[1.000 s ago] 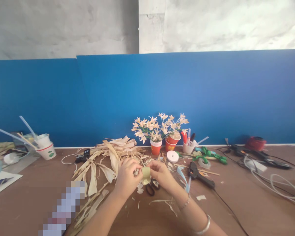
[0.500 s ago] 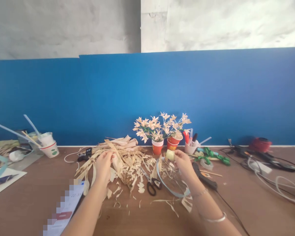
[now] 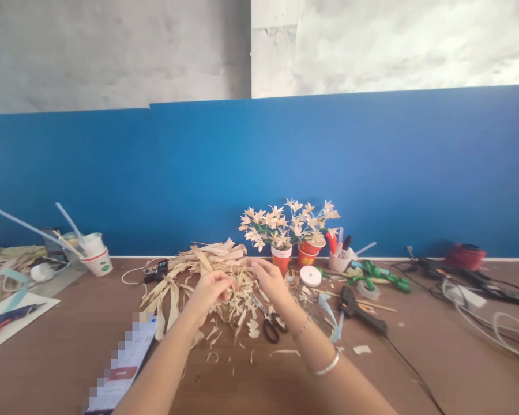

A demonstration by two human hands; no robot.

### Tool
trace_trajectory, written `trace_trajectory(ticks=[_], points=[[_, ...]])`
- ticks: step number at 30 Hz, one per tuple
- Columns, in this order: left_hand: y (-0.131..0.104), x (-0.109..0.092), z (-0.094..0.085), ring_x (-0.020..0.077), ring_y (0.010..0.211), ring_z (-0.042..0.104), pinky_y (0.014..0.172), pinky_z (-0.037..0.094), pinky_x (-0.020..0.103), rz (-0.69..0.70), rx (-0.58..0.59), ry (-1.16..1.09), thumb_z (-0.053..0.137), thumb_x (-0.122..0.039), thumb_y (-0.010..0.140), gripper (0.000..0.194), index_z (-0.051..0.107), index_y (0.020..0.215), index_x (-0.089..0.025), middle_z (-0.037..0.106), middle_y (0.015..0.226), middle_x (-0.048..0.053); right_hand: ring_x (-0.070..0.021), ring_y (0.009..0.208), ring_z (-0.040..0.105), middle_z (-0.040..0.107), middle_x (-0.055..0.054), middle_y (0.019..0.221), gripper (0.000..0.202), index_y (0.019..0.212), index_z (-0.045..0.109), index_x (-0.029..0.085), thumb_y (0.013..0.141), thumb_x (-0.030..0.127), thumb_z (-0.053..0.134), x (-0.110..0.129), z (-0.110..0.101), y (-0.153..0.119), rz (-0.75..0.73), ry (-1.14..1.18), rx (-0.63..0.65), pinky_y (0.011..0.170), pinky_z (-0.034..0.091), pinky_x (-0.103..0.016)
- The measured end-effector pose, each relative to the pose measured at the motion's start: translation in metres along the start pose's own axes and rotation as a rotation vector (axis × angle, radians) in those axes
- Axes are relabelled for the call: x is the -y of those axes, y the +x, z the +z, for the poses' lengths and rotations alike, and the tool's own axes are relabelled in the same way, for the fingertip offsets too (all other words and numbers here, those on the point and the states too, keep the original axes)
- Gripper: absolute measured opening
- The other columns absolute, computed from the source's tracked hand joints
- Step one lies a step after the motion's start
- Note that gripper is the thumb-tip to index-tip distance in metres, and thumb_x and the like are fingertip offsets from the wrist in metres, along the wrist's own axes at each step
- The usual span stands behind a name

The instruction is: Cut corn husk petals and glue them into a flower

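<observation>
My left hand [image 3: 211,289] is closed in a pinch over the pile of dried corn husk pieces [image 3: 177,271]. Whatever its fingertips hold is too small or too blurred to make out. Just to its right, my right hand [image 3: 267,278] is open, its fingers stretched towards the left one over the cut husk scraps. Black-handled scissors [image 3: 271,329] lie below the right hand, partly covered by that wrist. A white spool [image 3: 310,276] rests flat on the table beyond the right wrist, and pale blue ribbon [image 3: 328,314] lies nearer on that side.
Behind stand husk flowers [image 3: 272,222] in a red paper cup [image 3: 281,260], with another red cup [image 3: 308,253] alongside. A glue gun [image 3: 363,314] with its cord lies at the right. At the left are a phone [image 3: 123,369] and a white cup [image 3: 98,262] with sticks.
My right hand has let go of the pale roll and moved left, close to my left hand. My left hand has shifted right. The spool now lies on the table.
</observation>
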State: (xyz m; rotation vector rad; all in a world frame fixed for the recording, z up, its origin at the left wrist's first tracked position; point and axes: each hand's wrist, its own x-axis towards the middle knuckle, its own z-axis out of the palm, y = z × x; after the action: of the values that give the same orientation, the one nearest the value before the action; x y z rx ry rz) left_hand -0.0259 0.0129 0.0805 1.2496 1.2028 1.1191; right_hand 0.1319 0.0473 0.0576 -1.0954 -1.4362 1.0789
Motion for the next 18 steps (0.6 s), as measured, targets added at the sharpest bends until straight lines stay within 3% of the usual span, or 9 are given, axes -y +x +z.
trace_trajectory(ticks=[2, 6, 8, 11, 14, 18], points=[[-0.001, 0.005, 0.005, 0.0075, 0.042, 0.044, 0.045, 0.03, 0.019, -0.007, 0.01, 0.087, 0.057, -0.022, 0.064, 0.007, 0.057, 0.06, -0.016, 0.059, 0.053, -0.003, -0.0169, 0.073, 0.058, 0.067, -0.006, 0.092, 0.033, 0.099, 0.068, 0.017, 0.077, 0.038, 0.054, 0.002, -0.003, -0.008, -0.037, 0.016, 0.087, 0.063, 0.047, -0.027], [0.0, 0.016, 0.017, 0.0075, 0.039, 0.042, 0.043, 0.026, 0.018, -0.025, 0.05, 0.179, 0.055, -0.021, 0.065, 0.006, 0.053, 0.06, -0.017, 0.049, 0.043, -0.007, -0.0141, 0.063, 0.056, 0.065, -0.002, 0.067, 0.017, 0.077, 0.071, 0.014, 0.074, 0.026, 0.059, -0.007, -0.01, -0.022, -0.039, -0.123, 0.19, 0.058, 0.043, -0.024], [0.001, 0.02, 0.022, 0.0072, 0.039, 0.041, 0.043, 0.025, 0.018, -0.042, 0.075, 0.187, 0.056, -0.021, 0.065, 0.006, 0.052, 0.061, -0.018, 0.048, 0.042, -0.008, -0.0141, 0.063, 0.056, 0.065, -0.002, 0.068, 0.017, 0.08, 0.07, 0.014, 0.076, 0.024, 0.057, -0.013, -0.012, -0.025, -0.054, -0.166, 0.176, 0.06, 0.043, -0.025], [0.001, 0.026, 0.025, 0.0067, 0.04, 0.041, 0.044, 0.028, 0.018, -0.053, 0.106, 0.163, 0.058, -0.022, 0.064, 0.009, 0.051, 0.062, -0.018, 0.05, 0.045, -0.008, -0.0152, 0.074, 0.058, 0.066, -0.004, 0.086, 0.024, 0.097, 0.067, 0.016, 0.077, 0.021, 0.056, -0.017, -0.013, -0.026, -0.149, -0.199, 0.177, 0.066, 0.044, -0.025], [-0.001, 0.033, 0.025, 0.0064, 0.04, 0.041, 0.044, 0.029, 0.018, -0.059, 0.121, 0.129, 0.061, -0.022, 0.064, 0.012, 0.049, 0.061, -0.018, 0.049, 0.046, -0.008, -0.0154, 0.077, 0.057, 0.064, -0.004, 0.088, 0.013, 0.083, 0.067, 0.017, 0.076, 0.018, 0.056, -0.017, -0.013, -0.029, -0.223, -0.252, 0.186, 0.068, 0.043, -0.025], [-0.006, 0.04, 0.024, 0.0064, 0.042, 0.042, 0.045, 0.031, 0.019, -0.044, 0.095, 0.086, 0.06, -0.025, 0.066, 0.012, 0.052, 0.062, -0.017, 0.054, 0.051, -0.007, -0.0125, 0.064, 0.053, 0.061, -0.001, 0.071, 0.008, 0.071, 0.06, 0.016, 0.076, 0.017, 0.054, -0.013, -0.015, -0.034, -0.133, -0.281, 0.202, 0.061, 0.04, -0.023]])
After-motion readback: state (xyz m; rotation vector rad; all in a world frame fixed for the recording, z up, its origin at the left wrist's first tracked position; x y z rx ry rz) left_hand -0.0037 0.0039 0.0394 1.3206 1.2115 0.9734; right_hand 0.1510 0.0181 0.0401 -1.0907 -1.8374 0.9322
